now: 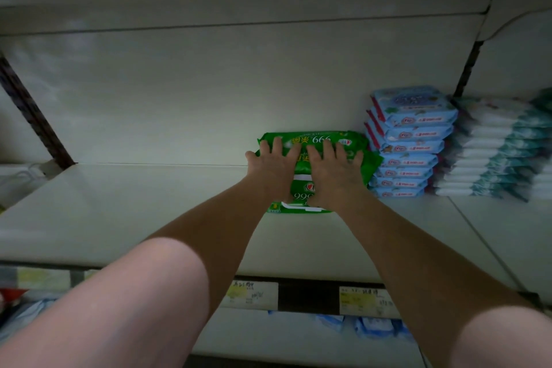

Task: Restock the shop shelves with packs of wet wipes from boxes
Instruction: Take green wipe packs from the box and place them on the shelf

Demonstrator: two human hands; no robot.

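Observation:
Green packs of wet wipes (310, 140) lie stacked flat on the white shelf (149, 203), near its back wall. My left hand (273, 166) rests flat on the left part of the top pack, fingers straight and spread. Beside it, my right hand (334, 170) presses on the right part of the same pack, fingers also straight. A lower green pack (300, 203) shows between my wrists. How many green packs are in the stack I cannot tell.
A pile of several blue wipe packs (409, 143) stands right of the green stack, touching it. Further right lies a pile of white and teal packs (493, 155). Price labels (252, 293) line the shelf's front edge. More blue packs (367, 327) sit on the shelf below.

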